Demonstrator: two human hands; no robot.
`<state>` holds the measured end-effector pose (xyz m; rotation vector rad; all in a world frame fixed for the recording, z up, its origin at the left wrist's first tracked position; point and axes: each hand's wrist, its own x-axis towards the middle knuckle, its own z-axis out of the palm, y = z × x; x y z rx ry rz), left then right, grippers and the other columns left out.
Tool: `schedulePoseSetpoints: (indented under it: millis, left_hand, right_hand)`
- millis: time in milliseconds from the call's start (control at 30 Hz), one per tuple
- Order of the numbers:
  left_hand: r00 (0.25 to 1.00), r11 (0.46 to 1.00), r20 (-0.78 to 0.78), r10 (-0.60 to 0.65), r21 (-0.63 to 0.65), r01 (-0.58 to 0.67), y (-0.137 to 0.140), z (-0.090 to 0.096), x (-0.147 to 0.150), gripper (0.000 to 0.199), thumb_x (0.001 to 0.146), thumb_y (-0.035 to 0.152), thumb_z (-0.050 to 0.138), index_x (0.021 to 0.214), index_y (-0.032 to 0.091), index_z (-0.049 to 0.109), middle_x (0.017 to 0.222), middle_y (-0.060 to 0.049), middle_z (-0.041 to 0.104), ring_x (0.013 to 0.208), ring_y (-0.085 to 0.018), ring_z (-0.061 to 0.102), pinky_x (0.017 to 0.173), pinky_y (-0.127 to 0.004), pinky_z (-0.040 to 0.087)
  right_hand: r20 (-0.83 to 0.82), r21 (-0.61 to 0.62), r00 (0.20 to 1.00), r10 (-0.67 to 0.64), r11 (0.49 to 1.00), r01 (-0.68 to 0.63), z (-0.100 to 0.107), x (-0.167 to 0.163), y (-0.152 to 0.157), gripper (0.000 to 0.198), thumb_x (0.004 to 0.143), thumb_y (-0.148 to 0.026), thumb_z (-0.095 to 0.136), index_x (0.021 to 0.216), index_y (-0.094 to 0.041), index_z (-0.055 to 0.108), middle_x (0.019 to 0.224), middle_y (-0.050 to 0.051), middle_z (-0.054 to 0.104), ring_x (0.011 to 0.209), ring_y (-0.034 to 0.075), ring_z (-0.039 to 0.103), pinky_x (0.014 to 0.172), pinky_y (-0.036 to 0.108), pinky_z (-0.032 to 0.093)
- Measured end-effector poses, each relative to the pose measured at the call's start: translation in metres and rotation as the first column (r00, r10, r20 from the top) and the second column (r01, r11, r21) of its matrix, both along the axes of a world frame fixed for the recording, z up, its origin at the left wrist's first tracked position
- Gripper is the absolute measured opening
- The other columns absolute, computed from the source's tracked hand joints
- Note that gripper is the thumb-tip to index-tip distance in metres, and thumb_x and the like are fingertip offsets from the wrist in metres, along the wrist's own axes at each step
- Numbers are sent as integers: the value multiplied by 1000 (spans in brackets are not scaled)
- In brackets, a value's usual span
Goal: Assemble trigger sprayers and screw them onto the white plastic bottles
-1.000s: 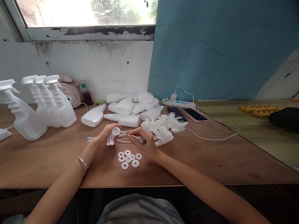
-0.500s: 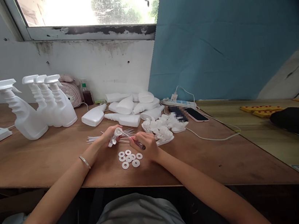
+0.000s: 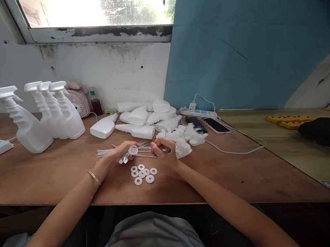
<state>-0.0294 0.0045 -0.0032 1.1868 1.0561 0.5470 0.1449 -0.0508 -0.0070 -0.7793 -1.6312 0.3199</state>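
The person's left hand (image 3: 123, 149) grips a white spray head (image 3: 132, 150), smooth moulded plastic with a round, hollow collar, held just above the table (image 3: 220, 173). The right hand (image 3: 165, 153) has its fingers closed around the glossy, see-through handle of a slim tool (image 3: 166, 150); its thin shaft points toward the collar — whether the tip touches cannot be told.

Flat white washers (image 3: 141, 174), each a disc with a round hole, lie just in front of the hands, some overlapping. Straight, slender tubes (image 3: 103, 152) are strewn behind the left hand, and a jumbled heap of glossy spray heads (image 3: 182, 141) sits beside the right. The upright bottles (image 3: 33, 130) have satiny bodies and ribbed necks.

By count: one spray head in hand, one tool, eight visible washers, four upright bottles. The tubes, heaped heads and flat-sided bottles lying down (image 3: 138, 115) overlap too much to number.
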Motion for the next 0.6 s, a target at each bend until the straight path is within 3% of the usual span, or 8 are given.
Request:
schedulePoseSetpoints:
  millis: [333, 467, 600]
  left_hand:
    - [991, 998, -119, -60, 19, 63, -6, 7, -3, 18, 72, 27, 52, 57, 16, 49, 45, 1, 48, 33, -9, 39, 30, -19, 25]
    - [986, 993, -131, -103, 49, 110, -11, 14, -3, 18, 67, 23, 56, 54, 16, 47, 46, 2, 46, 34, -8, 39, 30, -18, 27]
    - [985, 992, -141, -100, 65, 110, -9, 13, -3, 21, 67, 27, 58, 53, 16, 46, 45, 1, 47, 33, -9, 40, 29, -19, 25]
  right_hand:
    - [-85, -190, 990, 112, 974, -126, 2, 3, 5, 36, 78, -33, 52, 49, -21, 35, 41, -5, 45, 36, 7, 44, 37, 20, 35]
    - [-82, -207, 990, 112, 970, -127, -2, 4, 10, 34, 79, -33, 51, 51, -21, 36, 40, -5, 46, 33, 8, 44, 33, 19, 33]
    - [-42, -146, 996, 72, 986, -78, -4, 3, 7, 35, 82, -34, 47, 52, -21, 33, 42, -5, 44, 35, 8, 44, 36, 21, 34]
